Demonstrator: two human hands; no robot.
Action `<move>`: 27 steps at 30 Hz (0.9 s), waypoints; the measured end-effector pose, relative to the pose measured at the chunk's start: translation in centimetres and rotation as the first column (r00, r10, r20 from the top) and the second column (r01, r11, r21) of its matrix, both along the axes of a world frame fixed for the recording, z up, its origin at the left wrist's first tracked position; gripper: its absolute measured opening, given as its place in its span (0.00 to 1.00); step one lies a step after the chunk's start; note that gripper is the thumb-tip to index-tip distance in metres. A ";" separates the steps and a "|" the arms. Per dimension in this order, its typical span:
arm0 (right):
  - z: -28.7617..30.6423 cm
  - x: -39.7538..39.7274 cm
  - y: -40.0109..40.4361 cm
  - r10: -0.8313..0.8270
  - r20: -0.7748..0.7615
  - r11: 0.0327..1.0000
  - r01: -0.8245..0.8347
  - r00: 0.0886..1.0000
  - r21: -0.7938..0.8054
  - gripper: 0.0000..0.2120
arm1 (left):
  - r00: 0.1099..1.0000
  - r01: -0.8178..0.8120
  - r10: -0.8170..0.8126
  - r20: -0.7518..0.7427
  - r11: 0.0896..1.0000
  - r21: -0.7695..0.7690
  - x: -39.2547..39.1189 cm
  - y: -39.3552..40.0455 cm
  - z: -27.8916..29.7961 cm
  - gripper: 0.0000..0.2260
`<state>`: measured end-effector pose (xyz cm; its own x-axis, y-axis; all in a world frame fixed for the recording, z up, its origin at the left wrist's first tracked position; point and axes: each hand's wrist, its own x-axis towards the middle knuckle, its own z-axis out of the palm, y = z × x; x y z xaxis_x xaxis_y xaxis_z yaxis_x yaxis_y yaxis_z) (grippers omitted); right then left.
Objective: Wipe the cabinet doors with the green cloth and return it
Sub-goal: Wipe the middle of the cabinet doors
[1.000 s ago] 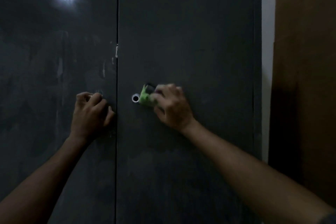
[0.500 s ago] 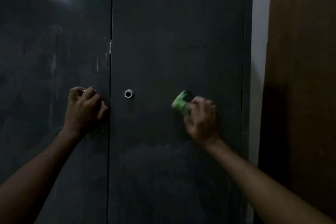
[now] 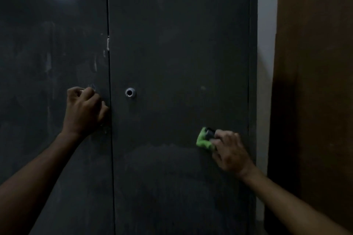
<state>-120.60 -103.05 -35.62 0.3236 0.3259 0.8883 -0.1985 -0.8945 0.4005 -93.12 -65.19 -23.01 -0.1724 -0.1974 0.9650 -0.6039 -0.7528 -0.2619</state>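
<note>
Pressing a bunched bright-green cloth (image 3: 203, 139) against the dark grey right cabinet door (image 3: 181, 44), right hand (image 3: 230, 151) gripping it. Bracing on the left dark door (image 3: 47, 63) with left hand (image 3: 85, 109) curled into a fist beside the seam.

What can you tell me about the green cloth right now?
The green cloth is bright lime, bunched into a small wad with a dark patch at its top. The right hand grips it and presses it flat against the right cabinet door, low and near that door's right edge. Only its left part shows past the fingers.
</note>
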 end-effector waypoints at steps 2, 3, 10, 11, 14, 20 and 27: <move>-0.3 -2.5 -2.2 -0.016 -0.100 0.996 0.007 0.995 -0.091 0.11 | 1.000 -0.001 0.001 -0.010 1.000 0.006 0.2 -0.1 0.0 0.13; 0.9 -3.6 -3.4 -0.047 -0.061 0.997 0.043 0.997 -0.066 0.11 | 1.000 -0.005 0.005 -0.021 1.000 0.011 0.3 0.0 -0.1 0.13; 6.7 -1.0 -2.2 -0.198 0.311 0.896 0.043 0.929 0.442 0.16 | 0.999 0.019 -0.018 -0.036 1.000 0.020 0.0 0.1 -0.2 0.14; 3.4 -0.6 -1.5 -0.124 0.240 0.949 0.044 0.963 0.313 0.15 | 0.999 0.022 -0.021 -0.039 1.000 0.017 0.0 0.1 -0.2 0.13; -4.8 -3.1 -2.1 -0.034 -0.104 0.998 0.029 0.994 -0.050 0.14 | 0.999 0.011 -0.010 -0.041 1.000 0.009 0.2 0.1 -0.2 0.13; 4.8 -3.3 -4.2 -0.204 0.247 0.903 0.085 0.947 0.421 0.19 | 0.999 -0.014 0.014 -0.050 1.000 -0.002 0.1 0.1 -0.1 0.12; -5.9 -1.4 -1.0 -0.020 -0.122 0.997 0.011 0.992 -0.072 0.12 | 0.999 -0.013 0.014 -0.034 1.000 0.023 0.0 0.2 0.0 0.12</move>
